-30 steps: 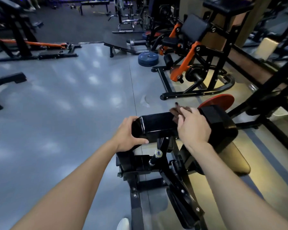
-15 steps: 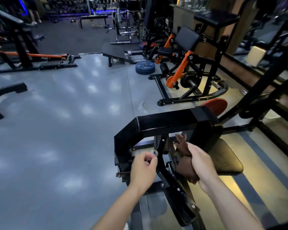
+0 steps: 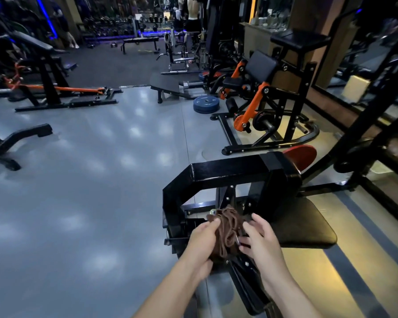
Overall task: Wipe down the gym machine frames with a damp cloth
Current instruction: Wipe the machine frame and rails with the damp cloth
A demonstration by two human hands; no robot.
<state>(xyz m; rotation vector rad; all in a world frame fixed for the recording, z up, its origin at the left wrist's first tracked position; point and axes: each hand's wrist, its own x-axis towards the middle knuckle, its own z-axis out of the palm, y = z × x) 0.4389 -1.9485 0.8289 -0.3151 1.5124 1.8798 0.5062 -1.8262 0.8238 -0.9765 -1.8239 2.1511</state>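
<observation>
Brown crumpled cloth [image 3: 228, 228] bunched between both hands against black frame [image 3: 228, 172].

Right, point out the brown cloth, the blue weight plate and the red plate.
brown cloth [image 3: 226, 228]: head view, middle of the bunched folds between the hands.
blue weight plate [image 3: 205, 103]: head view, flat top face near the hub.
red plate [image 3: 302, 157]: head view, visible upper face behind the black frame.

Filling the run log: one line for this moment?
left hand grips brown cloth | right hand touches cloth | black machine frame below
</observation>
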